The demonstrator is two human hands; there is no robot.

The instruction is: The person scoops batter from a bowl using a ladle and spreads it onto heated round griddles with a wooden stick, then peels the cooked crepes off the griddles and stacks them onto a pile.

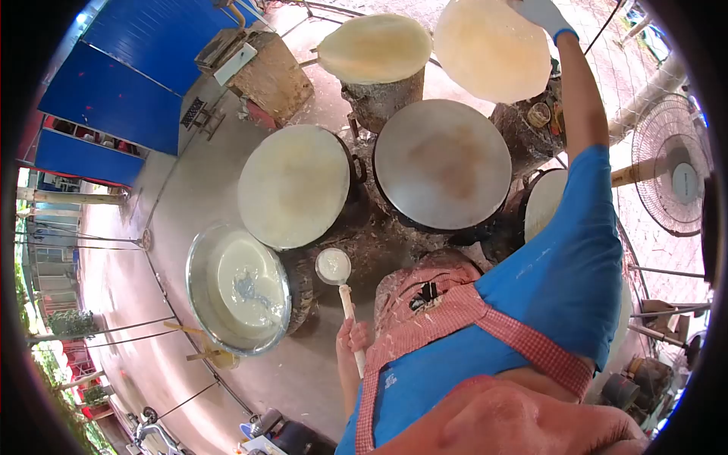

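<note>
My left hand [353, 337] is closed around the light handle of a ladle [334, 265], whose round bowl holds pale batter. The ladle is between a wide metal basin [199, 303] of creamy batter and the round griddles. My right hand [540, 17], in a whitish glove with a blue cuff, reaches to the far edge of a thin round cream sheet [493, 53]. It overlaps that edge, but its fingertips are unclear at the frame's top. Closer in, a round griddle [444, 163] has a brownish patch, and another [296, 186] bears a pale layer.
Another round cream-coated surface [375, 49] rests on a drum-like base at the back. One more pale disc [544, 201] is partly behind my blue sleeve. A standing fan [675, 167] is on the right. A worn box [265, 76] and blue panels [129, 61] are at upper left.
</note>
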